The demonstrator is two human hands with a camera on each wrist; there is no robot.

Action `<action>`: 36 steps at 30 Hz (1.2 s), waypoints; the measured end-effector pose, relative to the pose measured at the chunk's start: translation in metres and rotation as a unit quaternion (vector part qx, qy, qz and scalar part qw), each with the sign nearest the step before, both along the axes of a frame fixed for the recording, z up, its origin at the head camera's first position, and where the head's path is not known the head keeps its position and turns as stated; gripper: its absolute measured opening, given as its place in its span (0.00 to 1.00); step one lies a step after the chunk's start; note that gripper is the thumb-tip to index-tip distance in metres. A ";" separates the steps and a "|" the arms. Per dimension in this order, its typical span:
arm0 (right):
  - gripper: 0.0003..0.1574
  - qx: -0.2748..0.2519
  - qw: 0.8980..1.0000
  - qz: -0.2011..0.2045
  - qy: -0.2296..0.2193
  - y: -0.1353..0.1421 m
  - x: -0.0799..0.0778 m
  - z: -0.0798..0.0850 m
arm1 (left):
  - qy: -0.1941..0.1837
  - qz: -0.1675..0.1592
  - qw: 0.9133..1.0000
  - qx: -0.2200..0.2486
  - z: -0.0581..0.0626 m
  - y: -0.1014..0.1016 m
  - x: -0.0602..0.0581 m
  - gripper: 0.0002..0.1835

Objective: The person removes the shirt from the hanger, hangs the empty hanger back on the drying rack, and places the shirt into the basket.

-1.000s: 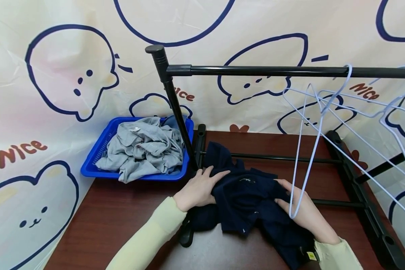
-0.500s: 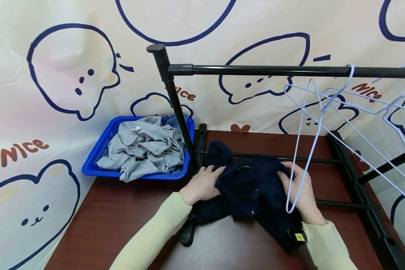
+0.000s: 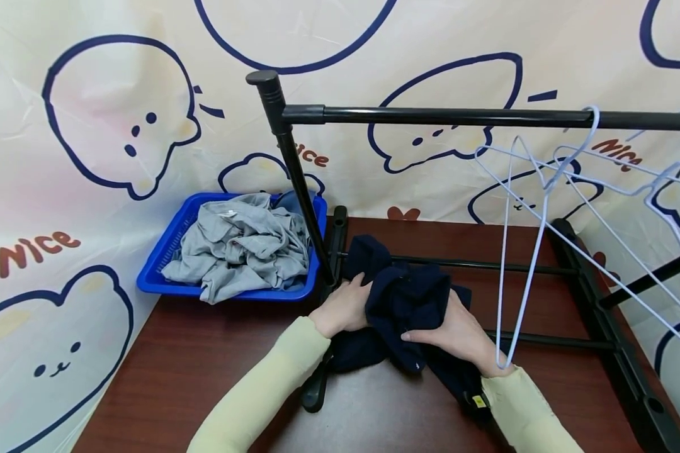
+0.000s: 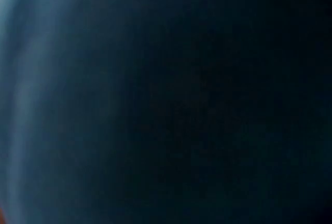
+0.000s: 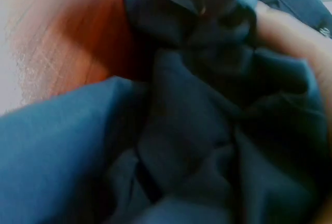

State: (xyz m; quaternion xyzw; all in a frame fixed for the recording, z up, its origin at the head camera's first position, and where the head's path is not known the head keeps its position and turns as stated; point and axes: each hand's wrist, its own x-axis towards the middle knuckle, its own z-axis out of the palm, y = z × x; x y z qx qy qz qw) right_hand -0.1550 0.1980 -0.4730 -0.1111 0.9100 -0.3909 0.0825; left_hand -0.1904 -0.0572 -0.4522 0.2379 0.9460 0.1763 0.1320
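A crumpled navy garment (image 3: 405, 292) lies bunched on the table beneath the rack, in the middle of the head view. My left hand (image 3: 344, 306) grips its left side, with part of the fingers hidden in the folds. On the right side my right hand (image 3: 459, 330) holds a gathered bunch, thumb in front and fingers behind the cloth. Dark cloth (image 4: 78, 99) fills the left wrist view. In the right wrist view the folds (image 5: 192, 110) run down the middle, with blurred fingers (image 5: 290, 32) at the upper right.
A blue basket (image 3: 172, 290) of grey clothes (image 3: 243, 245) stands at the back left. The black rack's top bar (image 3: 430, 116) crosses above the garment. Pale wire hangers (image 3: 535, 251) dangle from it, one overlapping my right wrist. The brown table (image 3: 204, 365) backs onto a printed sheet.
My right hand has moved left, bunching the garment's right side towards my left hand. My left hand has shifted slightly right. The basket has stayed in place.
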 end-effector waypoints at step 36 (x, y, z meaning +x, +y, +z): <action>0.35 -0.126 0.970 -0.146 0.145 -0.046 0.020 0.032 | 0.151 -0.007 0.961 0.231 0.043 -0.011 0.020 0.18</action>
